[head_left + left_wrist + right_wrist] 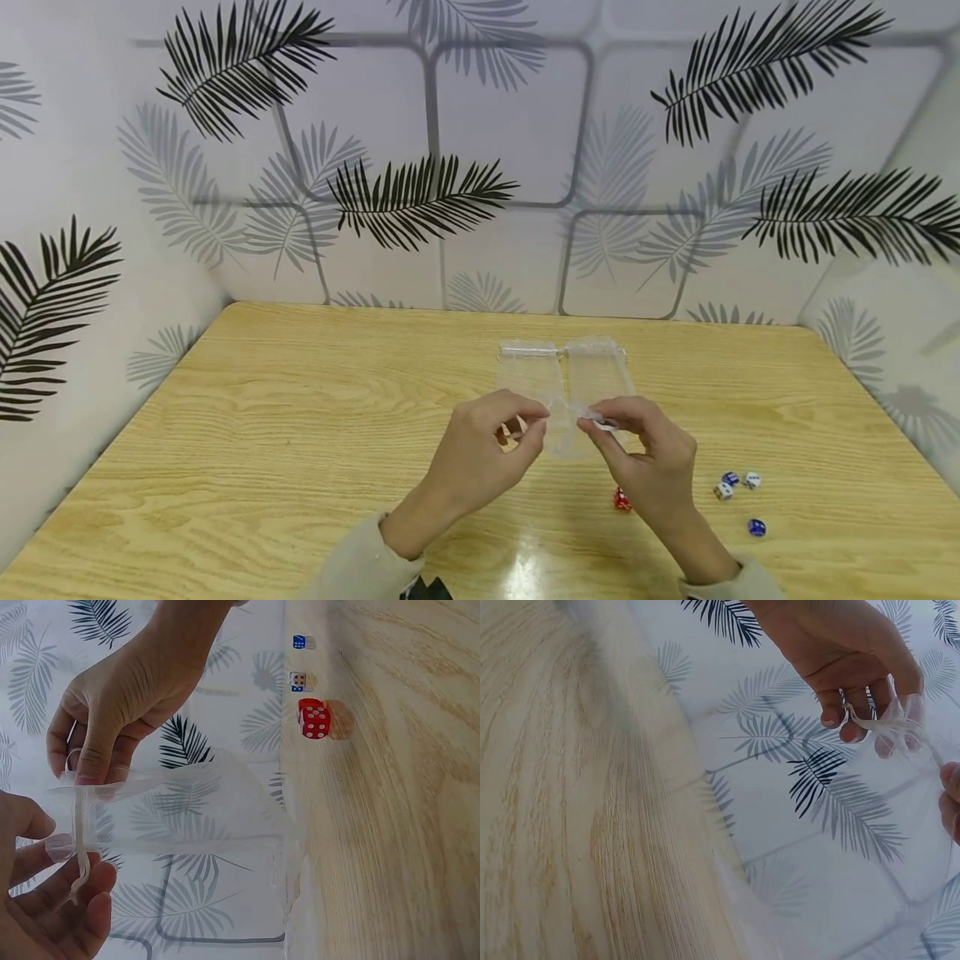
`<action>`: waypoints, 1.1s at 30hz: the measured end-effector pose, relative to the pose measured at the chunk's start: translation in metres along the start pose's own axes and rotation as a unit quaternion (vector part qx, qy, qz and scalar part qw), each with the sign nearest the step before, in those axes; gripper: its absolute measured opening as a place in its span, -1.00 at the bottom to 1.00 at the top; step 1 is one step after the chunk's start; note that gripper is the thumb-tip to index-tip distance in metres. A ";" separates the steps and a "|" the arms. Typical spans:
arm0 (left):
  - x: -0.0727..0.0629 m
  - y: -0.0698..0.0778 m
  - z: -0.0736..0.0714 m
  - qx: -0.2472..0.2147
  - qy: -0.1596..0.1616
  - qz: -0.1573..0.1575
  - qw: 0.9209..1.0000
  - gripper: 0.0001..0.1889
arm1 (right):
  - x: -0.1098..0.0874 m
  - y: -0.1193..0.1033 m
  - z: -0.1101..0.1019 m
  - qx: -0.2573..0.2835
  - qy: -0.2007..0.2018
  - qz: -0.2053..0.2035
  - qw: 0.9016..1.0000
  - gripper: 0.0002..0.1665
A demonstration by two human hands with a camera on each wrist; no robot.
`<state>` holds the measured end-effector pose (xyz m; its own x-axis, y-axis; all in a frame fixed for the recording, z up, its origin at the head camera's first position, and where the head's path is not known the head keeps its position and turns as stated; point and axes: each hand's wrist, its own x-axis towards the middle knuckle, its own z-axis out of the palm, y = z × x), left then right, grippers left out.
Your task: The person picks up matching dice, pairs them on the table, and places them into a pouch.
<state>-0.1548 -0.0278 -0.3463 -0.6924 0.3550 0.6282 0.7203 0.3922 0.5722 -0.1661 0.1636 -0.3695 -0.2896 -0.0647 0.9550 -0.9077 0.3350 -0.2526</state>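
A sheer white drawstring pouch (187, 814) hangs between my two hands over the table. My left hand (480, 450) pinches one side of its top edge between thumb and fingers. On the other side of the mouth, my right hand (660, 454) pinches the gathered edge with its thumb and forefinger. A pale cord (81, 847) runs along the top of the pouch, its end dangling by the left fingers. Behind the hands, two similar sheer pouches, a left one (527, 367) and a right one (596, 367), lie side by side on the table.
Red dice (313, 720) sit just left of my right wrist. To the right of that wrist lie a white die (752, 480), another white die (723, 491), and blue dice (757, 527). The wooden table (262, 433) meets a leaf-patterned backdrop (510, 250) at the back.
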 end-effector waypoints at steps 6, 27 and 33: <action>0.000 0.002 -0.001 0.007 -0.052 -0.027 0.998 -0.81 | -0.002 0.000 0.000 0.013 -0.005 0.023 1.000 -0.54; -0.001 0.000 -0.001 0.068 -0.101 -0.034 0.992 -0.85 | -0.007 -0.001 0.000 0.072 -0.002 0.084 0.994 -0.58; 0.000 -0.001 -0.001 0.071 -0.106 -0.058 0.990 -0.80 | -0.008 -0.001 0.001 0.085 -0.003 0.090 0.992 -0.58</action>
<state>-0.1557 -0.0291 -0.3465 -0.7746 0.4642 0.4295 0.6322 0.5508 0.5449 -0.1632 0.1632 -0.3772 -0.4525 -0.0249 0.8914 -0.8794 0.1782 -0.4414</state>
